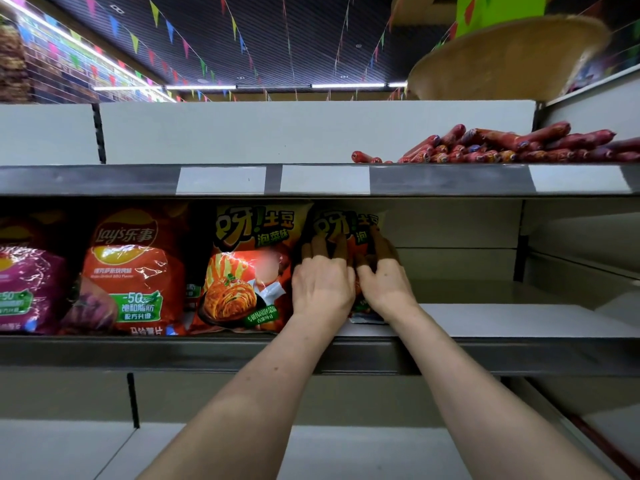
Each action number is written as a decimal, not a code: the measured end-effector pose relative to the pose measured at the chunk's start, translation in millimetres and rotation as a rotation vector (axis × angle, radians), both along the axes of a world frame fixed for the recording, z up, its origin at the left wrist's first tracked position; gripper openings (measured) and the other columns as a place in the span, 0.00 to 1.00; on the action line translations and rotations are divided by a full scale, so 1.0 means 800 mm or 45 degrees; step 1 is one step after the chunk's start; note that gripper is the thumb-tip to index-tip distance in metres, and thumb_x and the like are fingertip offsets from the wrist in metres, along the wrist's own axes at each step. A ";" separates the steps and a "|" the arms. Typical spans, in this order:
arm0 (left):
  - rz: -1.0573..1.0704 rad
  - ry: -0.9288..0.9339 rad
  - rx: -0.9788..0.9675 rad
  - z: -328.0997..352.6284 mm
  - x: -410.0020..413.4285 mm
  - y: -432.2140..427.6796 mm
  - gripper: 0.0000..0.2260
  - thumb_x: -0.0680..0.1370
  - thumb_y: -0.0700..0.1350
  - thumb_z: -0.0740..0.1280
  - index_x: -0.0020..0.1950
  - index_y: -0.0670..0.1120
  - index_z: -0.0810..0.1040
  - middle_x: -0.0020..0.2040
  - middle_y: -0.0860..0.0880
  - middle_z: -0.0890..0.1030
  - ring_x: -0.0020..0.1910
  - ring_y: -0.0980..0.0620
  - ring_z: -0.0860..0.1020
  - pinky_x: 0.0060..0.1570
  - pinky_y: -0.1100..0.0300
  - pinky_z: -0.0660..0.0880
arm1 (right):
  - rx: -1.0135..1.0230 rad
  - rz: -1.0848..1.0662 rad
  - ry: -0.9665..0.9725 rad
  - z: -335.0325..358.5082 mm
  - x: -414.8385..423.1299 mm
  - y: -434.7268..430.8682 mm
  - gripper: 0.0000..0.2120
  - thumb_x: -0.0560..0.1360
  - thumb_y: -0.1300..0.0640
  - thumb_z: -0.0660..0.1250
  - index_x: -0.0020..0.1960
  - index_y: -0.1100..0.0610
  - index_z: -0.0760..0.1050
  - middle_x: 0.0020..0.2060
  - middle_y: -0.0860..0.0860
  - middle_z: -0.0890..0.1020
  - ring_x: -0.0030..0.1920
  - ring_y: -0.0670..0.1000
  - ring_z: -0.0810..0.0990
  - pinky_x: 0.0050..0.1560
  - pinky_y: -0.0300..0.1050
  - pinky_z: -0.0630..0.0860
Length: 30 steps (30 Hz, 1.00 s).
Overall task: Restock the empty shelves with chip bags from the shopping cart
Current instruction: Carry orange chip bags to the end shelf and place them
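chip bag (346,225) was held upright on the shelf (502,318), beneath the fingers (323,245). left hand (322,289) was pressed flat on it; right hand (386,285) grip could not be told. light, puffy, slick, crushable: side seams judged best.

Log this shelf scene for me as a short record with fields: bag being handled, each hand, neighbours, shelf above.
Bag being placed: orange-red foil chip bag with yellow lettering, upright on the grey metal middle shelf
Left hand: rests on the bag's front
Right hand: rests on its right part
Left neighbours: matching orange-red bag, red Lay's bag, purple bag
Shelf above: pile of red sausages
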State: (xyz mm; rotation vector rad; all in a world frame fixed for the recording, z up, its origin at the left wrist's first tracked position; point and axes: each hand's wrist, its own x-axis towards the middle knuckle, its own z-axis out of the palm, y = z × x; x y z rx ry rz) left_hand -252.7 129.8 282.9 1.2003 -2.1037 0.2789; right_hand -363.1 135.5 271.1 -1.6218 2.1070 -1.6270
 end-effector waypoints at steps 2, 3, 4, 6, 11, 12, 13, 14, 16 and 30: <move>-0.049 0.031 0.003 -0.005 0.004 0.002 0.16 0.83 0.49 0.54 0.54 0.42 0.78 0.54 0.41 0.75 0.53 0.40 0.74 0.44 0.53 0.65 | 0.014 -0.008 -0.002 0.001 0.001 0.002 0.27 0.81 0.52 0.60 0.78 0.46 0.56 0.69 0.57 0.72 0.62 0.62 0.76 0.60 0.56 0.75; -0.069 0.017 0.000 -0.009 0.006 0.004 0.16 0.82 0.49 0.54 0.56 0.41 0.77 0.55 0.40 0.75 0.55 0.40 0.73 0.44 0.54 0.66 | 0.025 -0.003 0.009 0.002 0.002 0.003 0.27 0.80 0.53 0.60 0.77 0.47 0.57 0.71 0.57 0.69 0.62 0.62 0.75 0.61 0.56 0.75; -0.087 -0.015 0.001 -0.012 0.009 0.005 0.15 0.82 0.49 0.54 0.58 0.41 0.75 0.56 0.40 0.74 0.56 0.41 0.72 0.45 0.54 0.67 | 0.031 0.009 0.026 0.003 0.002 0.005 0.28 0.80 0.54 0.60 0.78 0.47 0.56 0.74 0.54 0.66 0.63 0.61 0.74 0.62 0.56 0.74; -0.107 -0.089 0.009 -0.014 0.016 0.006 0.16 0.82 0.50 0.55 0.62 0.42 0.71 0.59 0.41 0.72 0.58 0.43 0.70 0.48 0.54 0.70 | 0.062 0.043 0.059 0.007 -0.002 0.010 0.30 0.80 0.55 0.60 0.78 0.44 0.53 0.76 0.51 0.62 0.65 0.60 0.73 0.63 0.55 0.74; -0.097 -0.195 0.018 -0.002 0.034 0.010 0.21 0.81 0.52 0.61 0.70 0.43 0.66 0.64 0.42 0.70 0.64 0.43 0.69 0.58 0.53 0.70 | 0.127 0.058 0.169 0.030 -0.017 0.036 0.31 0.77 0.52 0.66 0.76 0.43 0.57 0.68 0.53 0.72 0.61 0.58 0.77 0.59 0.55 0.77; -0.103 -0.170 0.046 -0.001 0.035 0.011 0.22 0.80 0.52 0.62 0.71 0.44 0.66 0.64 0.42 0.69 0.64 0.43 0.69 0.59 0.52 0.70 | 0.109 0.077 0.204 0.031 -0.016 0.043 0.29 0.76 0.50 0.67 0.74 0.46 0.62 0.64 0.53 0.75 0.58 0.57 0.78 0.58 0.55 0.78; -0.109 -0.126 0.093 -0.001 0.035 0.012 0.22 0.80 0.51 0.63 0.71 0.44 0.66 0.64 0.42 0.69 0.65 0.42 0.68 0.60 0.52 0.69 | 0.112 0.110 0.238 0.029 -0.014 0.049 0.26 0.75 0.48 0.68 0.71 0.49 0.66 0.61 0.53 0.78 0.57 0.56 0.78 0.57 0.54 0.78; -0.114 -0.072 0.152 -0.002 0.034 0.012 0.22 0.80 0.50 0.64 0.71 0.44 0.66 0.65 0.41 0.69 0.66 0.42 0.67 0.61 0.51 0.69 | 0.143 0.143 0.279 0.024 -0.011 0.053 0.25 0.74 0.45 0.68 0.69 0.50 0.70 0.59 0.53 0.79 0.56 0.55 0.78 0.58 0.54 0.77; -0.105 0.013 0.240 -0.005 0.032 0.010 0.24 0.79 0.48 0.66 0.72 0.45 0.65 0.65 0.41 0.69 0.66 0.41 0.67 0.62 0.49 0.69 | 0.256 0.147 0.401 0.013 -0.005 0.056 0.24 0.75 0.44 0.68 0.68 0.50 0.71 0.59 0.55 0.76 0.60 0.56 0.75 0.61 0.53 0.74; -0.092 0.009 -0.564 -0.019 0.071 0.008 0.16 0.69 0.36 0.67 0.56 0.39 0.81 0.53 0.38 0.79 0.54 0.37 0.77 0.50 0.45 0.74 | 0.240 -0.032 0.926 0.019 0.036 0.067 0.26 0.79 0.51 0.63 0.76 0.50 0.62 0.66 0.57 0.68 0.67 0.59 0.65 0.66 0.54 0.65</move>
